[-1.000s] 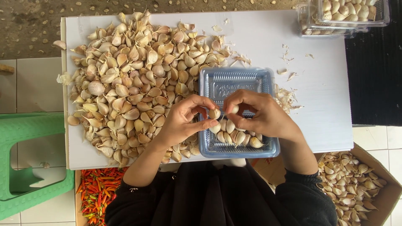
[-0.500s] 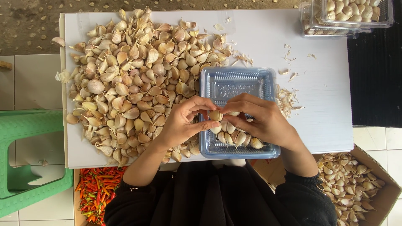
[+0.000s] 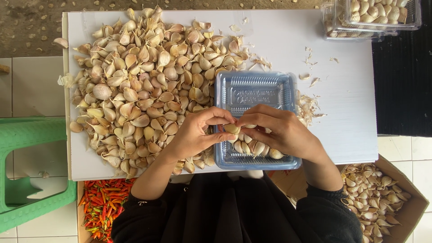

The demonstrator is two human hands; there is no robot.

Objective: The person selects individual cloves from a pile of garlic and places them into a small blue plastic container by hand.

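Two hands: both are mine, and they meet over the clear tray.
Green stool (image 3: 27,171): it stands on the floor tiles, far to the left of the bench.
Red chillies (image 3: 104,204): they lie in a heap below the bench edge, by my left arm.
Garlic pile (image 3: 144,85): lots of loose cloves cover the left half of the white bench (image 3: 351,117).
My left hand (image 3: 193,135): my fingers are curled in tight, and my thumb and first finger pinch one garlic clove (image 3: 232,128).
Garlic clove: it sits between both my hands, just above the tray's near end.
Clear tray (image 3: 256,90): it rests on the bench beside the pile. A few cloves lie at its near end, and the far end is bare.
My right hand (image 3: 281,130): my fingers are bent close too, and their tips touch the same clove from the other side.
Skins (image 3: 309,108): thin dry bits lie on the bench, right of the tray.
Cardboard box (image 3: 416,202): it sits low on the right and holds more garlic.
Full tubs (image 3: 373,18): clear tubs packed with cloves stand at the far right corner.
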